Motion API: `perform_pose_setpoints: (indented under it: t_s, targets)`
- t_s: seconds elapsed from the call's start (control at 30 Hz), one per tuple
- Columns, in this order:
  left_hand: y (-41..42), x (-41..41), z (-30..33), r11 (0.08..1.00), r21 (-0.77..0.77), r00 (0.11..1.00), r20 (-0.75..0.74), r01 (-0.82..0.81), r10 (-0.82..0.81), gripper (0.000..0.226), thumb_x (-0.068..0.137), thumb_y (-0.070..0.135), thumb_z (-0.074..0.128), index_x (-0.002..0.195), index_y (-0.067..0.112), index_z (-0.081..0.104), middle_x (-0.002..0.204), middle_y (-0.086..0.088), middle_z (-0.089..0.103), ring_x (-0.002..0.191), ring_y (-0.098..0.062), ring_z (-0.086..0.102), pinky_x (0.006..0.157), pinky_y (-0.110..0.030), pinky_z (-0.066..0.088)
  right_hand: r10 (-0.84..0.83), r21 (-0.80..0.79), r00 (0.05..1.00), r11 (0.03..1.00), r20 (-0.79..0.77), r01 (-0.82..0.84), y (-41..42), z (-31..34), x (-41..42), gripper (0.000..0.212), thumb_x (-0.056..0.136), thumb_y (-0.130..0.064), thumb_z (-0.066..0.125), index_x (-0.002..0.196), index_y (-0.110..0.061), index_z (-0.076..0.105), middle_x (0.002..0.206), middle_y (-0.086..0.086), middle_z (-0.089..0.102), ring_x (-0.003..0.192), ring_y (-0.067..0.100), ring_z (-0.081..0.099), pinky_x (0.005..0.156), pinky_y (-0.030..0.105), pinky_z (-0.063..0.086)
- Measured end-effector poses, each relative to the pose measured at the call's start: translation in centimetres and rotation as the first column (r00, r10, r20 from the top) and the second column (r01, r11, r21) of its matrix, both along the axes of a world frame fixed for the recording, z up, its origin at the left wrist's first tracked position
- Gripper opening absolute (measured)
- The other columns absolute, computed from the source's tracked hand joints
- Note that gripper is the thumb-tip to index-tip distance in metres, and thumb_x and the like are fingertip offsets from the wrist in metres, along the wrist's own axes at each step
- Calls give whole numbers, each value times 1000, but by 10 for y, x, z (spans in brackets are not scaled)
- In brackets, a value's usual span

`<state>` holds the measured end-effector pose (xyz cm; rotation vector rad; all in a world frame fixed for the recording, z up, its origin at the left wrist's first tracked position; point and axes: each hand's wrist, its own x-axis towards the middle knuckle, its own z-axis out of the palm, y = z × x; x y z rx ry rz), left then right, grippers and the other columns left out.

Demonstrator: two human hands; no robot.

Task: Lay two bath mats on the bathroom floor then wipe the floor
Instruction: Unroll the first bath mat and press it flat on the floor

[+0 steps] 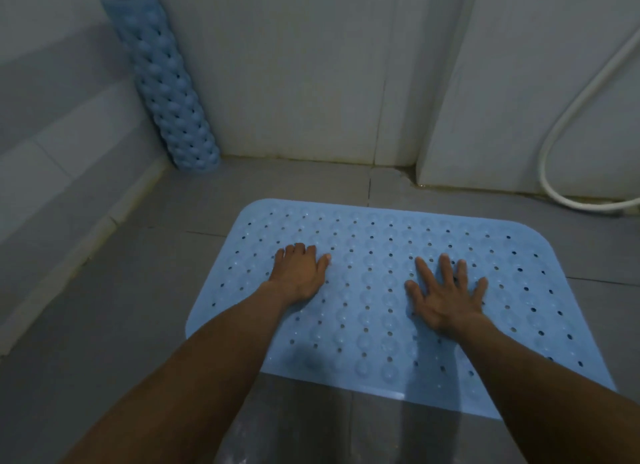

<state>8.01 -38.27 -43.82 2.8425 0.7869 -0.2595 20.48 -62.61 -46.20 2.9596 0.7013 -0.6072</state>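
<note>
**Flat Mat Pressed Under Both Palms; Rolled Mat Standing in Corner**

1 light-blue bath mat (381, 290) lay flat on the grey tiled floor (104, 308). Its surface carried rows of round bumps and small drain holes, and its far corners were rounded. Its far edge sat near the base of the white wall (294, 83) without touching it. The near edge of the mat ran across the floor tiles between the 2 forearms.

The left hand (299, 273) rested palm-down on the left half of the mat. Its fingers were extended and held close together, and it gripped nothing. The right hand (445, 297) rested palm-down on the middle-right part of the mat. Its fingers were spread wide, and it also gripped nothing. A dark ring band showed on 1 finger of the right hand. Both hands were well apart from each other.

A second light-blue mat, the rolled mat (169, 89), stood on end in the far-left corner. It leaned against the wall there, tilted, with its lower end on the floor. It was well apart from the flat mat.

A white shower hose (568, 124) hung down the right-hand wall and looped at floor level, beyond the far-right corner of the flat mat.
</note>
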Motion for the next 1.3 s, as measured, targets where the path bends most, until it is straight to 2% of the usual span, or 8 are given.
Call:
perform_pose_setpoints:
  t_s: [0.1, 0.37, 0.57, 0.77, 1.0, 1.1, 1.2, 1.3]
  targets:
    - [34, -6, -1, 998, 40, 990, 133, 39, -44, 58, 102, 45, 23, 147, 10, 31, 149, -18, 37, 134, -35, 37, 115, -45, 23, 22, 21, 998, 1000, 59, -23, 20, 8, -2, 65, 97, -62, 10, 155, -38, -8, 163, 0, -22, 149, 27, -22, 117, 58, -13]
    - [98, 23, -12, 978, 54, 973, 109, 201, -205, 65, 103, 45, 12, 154, 6, 1, 162, -14, -5, 150, -27, -4, 121, -43, -7, 75, 117, 997, 990, 35, -78, 122, 26, -12, 62, 101, -56, 12, 157, -33, -2, 165, -2, -14, 151, 19, -16, 119, 49, -12]
    - [106, 49, -30, 953, 53, 947, 109, 298, -302, 67, 101, 48, 8, 154, 9, -5, 162, -8, -11, 149, -20, -12, 120, -41, -11, 69, 155, 996, 985, 54, -77, 184, 5, -9, 66, 102, -53, 11, 157, -20, -6, 164, 0, -15, 150, 17, -17, 121, 44, -13]
    - [123, 59, -52, 966, 53, 959, 117, 252, -257, 68, 100, 50, 5, 154, 11, -8, 162, -6, -14, 148, -16, -16, 120, -41, -12, 138, 232, 979, 958, 152, -171, 220, -20, 15, 67, 102, -52, 7, 156, -16, -9, 164, 2, -17, 149, 14, -19, 121, 41, -14]
    - [122, 58, -71, 976, 88, 951, 227, 197, -212, 68, 99, 48, 2, 155, 10, 0, 163, -5, -4, 150, -15, -7, 122, -39, -7, 92, 320, 971, 934, 219, -160, 219, -41, 13, 69, 101, -53, 6, 156, -15, -7, 164, 2, -12, 150, 12, -16, 122, 42, -10]
    - [124, 58, -73, 973, 147, 935, 284, 177, -213, 69, 100, 47, 1, 153, 5, 16, 161, -11, 13, 149, -22, 11, 122, -46, 9, 67, 328, 972, 934, 225, -140, 220, -38, 12, 71, 100, -54, 4, 156, -13, -9, 164, 4, -14, 149, 14, -19, 122, 42, -11]
    - [124, 57, -74, 970, 183, 916, 339, 158, -213, 62, 105, 40, 14, 147, -1, 32, 155, -17, 30, 145, -28, 26, 118, -51, 21, 48, 321, 974, 940, 220, -119, 220, -36, 11, 73, 99, -55, 4, 156, -12, -10, 164, 6, -15, 149, 17, -20, 122, 43, -10]
    - [121, 60, -72, 973, 186, 935, 298, 140, -191, 63, 103, 40, 8, 151, 2, 25, 158, -14, 23, 148, -27, 20, 119, -50, 17, 49, 325, 979, 939, 198, -113, 220, -35, 12, 73, 99, -55, 5, 155, -11, -11, 164, 7, -14, 150, 18, -19, 122, 43, -9]
